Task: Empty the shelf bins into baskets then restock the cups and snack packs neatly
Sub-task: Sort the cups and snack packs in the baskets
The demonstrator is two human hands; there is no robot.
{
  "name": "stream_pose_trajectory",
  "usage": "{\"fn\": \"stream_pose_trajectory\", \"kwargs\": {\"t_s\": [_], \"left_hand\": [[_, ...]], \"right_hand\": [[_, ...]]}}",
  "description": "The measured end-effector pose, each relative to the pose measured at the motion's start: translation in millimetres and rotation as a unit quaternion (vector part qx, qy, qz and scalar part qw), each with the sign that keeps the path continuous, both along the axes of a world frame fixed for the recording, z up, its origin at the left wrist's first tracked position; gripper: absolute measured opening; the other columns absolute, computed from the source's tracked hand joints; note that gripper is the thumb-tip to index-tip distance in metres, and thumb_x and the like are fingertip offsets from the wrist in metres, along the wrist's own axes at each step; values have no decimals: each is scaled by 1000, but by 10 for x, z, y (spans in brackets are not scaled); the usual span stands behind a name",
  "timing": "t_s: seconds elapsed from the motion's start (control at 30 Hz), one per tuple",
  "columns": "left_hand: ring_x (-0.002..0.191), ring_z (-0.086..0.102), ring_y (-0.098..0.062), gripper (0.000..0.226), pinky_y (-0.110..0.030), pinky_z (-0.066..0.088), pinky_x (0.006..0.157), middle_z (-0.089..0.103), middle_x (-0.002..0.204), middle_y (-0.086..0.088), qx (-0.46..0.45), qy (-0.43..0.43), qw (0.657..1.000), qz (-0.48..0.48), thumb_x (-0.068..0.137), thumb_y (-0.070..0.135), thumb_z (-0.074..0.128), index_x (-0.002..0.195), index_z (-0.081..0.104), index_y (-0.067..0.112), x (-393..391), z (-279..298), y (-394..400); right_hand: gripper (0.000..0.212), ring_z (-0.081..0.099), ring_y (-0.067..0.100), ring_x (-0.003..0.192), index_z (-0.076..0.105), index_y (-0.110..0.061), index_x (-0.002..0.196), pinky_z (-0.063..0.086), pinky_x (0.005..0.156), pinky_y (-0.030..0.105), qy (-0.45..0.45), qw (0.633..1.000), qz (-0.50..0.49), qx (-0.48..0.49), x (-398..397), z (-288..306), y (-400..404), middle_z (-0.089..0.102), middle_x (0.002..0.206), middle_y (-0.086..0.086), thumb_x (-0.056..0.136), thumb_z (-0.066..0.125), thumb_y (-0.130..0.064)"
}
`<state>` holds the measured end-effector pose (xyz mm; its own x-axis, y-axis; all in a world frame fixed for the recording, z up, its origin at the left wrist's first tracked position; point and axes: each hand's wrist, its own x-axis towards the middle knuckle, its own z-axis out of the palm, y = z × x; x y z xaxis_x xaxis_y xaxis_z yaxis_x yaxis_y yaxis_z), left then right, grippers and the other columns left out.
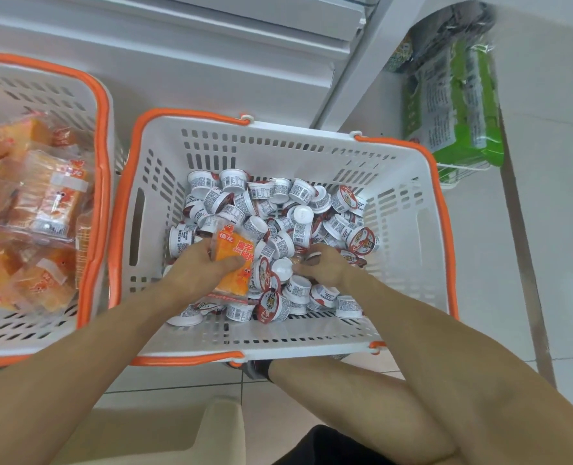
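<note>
A white basket with orange rims sits on the tiled floor, and everything else is placed from it. Its bottom holds a loose heap of small cups, white-sided with printed labels, some tipped to show red foil lids. Both hands reach into the basket from its near edge. The left hand grips an orange snack pack, thumb curled across the pack's front, and the pack lies on top of the cups at the heap's left side. The right hand has its fingers curled down among the cups at the near middle of the heap (whether they actually pinch a cup cannot be told, since the fingertips are buried). To the left of the basket, just beside it, stands a second basket of the same kind, filled with more orange snack packs. Beyond the basket runs the white base of a shelf. To its far right, green packages sit in a wire rack.
</note>
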<state>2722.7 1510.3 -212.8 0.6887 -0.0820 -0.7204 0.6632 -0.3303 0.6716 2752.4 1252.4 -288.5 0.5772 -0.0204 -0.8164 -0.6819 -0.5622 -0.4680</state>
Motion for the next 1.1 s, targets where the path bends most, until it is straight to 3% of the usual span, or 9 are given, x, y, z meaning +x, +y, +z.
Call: {"fn": "stream_pose_trajectory", "kwargs": {"t_s": [0.17,0.3,0.37,0.53,0.63,0.77,0.9,1.0,1.1], "left_hand": [[83,62,-7,15,-19,41,63,67,89,7,1,-1,1000,2,92,32,69,89,57,24,-4,8,-5],[72,56,3,19,-11,37,56,63,86,12,-15,-5,1000,3,94,28,67,84,51,30,-30,22,-11],[75,59,3,15,-13,44,63,66,90,11,-26,-4,1000,5,93,28,68,88,54,30,-37,-7,8],[61,58,5,23,-6,41,47,59,82,12,-29,-22,999,3,95,23,66,81,48,29,-54,65,4],[66,66,1,13,-18,53,65,68,83,4,-11,-38,999,2,92,26,70,90,58,22,-66,108,38],[81,66,-15,18,-28,48,70,70,90,0,-9,-35,999,26,90,30,72,95,60,18,-80,156,112],[97,70,-26,33,-37,53,85,75,100,-3,-44,-27,997,57,87,40,72,108,66,16,-68,249,160],[105,67,-23,37,-35,46,91,74,105,-1,-107,-24,987,115,90,48,65,111,64,17,-9,442,186],[108,70,-23,49,-44,53,95,73,118,-2,-251,-54,949,181,97,56,48,128,61,21,86,750,313]], "right_hand": [[34,68,29,101,64,-10,104,56,94,44,-11,999,-7,-44,39,-74,25,70,105,11,81,84,-26],[53,59,26,91,57,-4,132,50,72,32,-1,997,10,-81,24,-86,76,63,103,10,88,77,-28],[55,65,28,93,59,-3,134,56,80,35,7,995,6,-101,21,-106,81,69,108,13,88,77,-28],[26,57,18,56,71,2,102,56,66,33,22,992,-41,-115,-4,-37,87,72,81,16,86,79,-18],[20,46,14,45,66,-2,71,44,50,24,1,991,-2,-131,28,186,78,57,61,6,80,77,-17],[25,50,17,61,74,5,83,50,63,31,-79,983,37,-161,199,752,-16,56,70,8,72,78,-17],[20,47,18,57,68,-2,72,42,55,27,-144,974,72,-159,330,1545,103,52,63,4,75,75,-20],[7,64,19,68,72,-18,79,55,66,33,-268,962,22,-54,272,2025,455,68,75,-2,76,78,-16],[31,67,12,93,72,-27,106,58,82,31,-394,916,44,59,72,2249,990,69,100,-2,77,82,-19]]}}
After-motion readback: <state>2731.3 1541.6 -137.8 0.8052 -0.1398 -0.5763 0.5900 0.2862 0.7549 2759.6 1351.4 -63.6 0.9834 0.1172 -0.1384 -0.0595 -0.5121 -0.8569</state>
